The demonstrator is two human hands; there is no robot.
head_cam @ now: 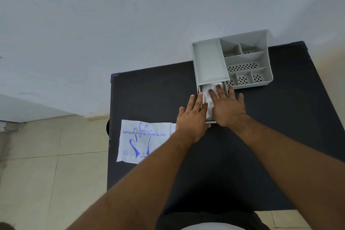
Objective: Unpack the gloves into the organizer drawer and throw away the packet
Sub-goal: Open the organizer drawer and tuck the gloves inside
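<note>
A grey organizer (211,61) stands at the far side of the dark table (149,95), its drawer (210,121) pulled out toward me. A stack of clear plastic gloves (209,97) lies in the drawer. My right hand (227,106) rests flat on the gloves with fingers spread. My left hand (192,117) lies flat over the drawer's left edge and front, fingers apart. The white glove packet (141,142) with blue print lies flat on the table to the left, partly under my left forearm.
The organizer's open compartments (246,61) with perforated floors sit to the right of the drawer housing. A white wall is behind the table. Tiled floor (46,164) lies to the left of the table's edge.
</note>
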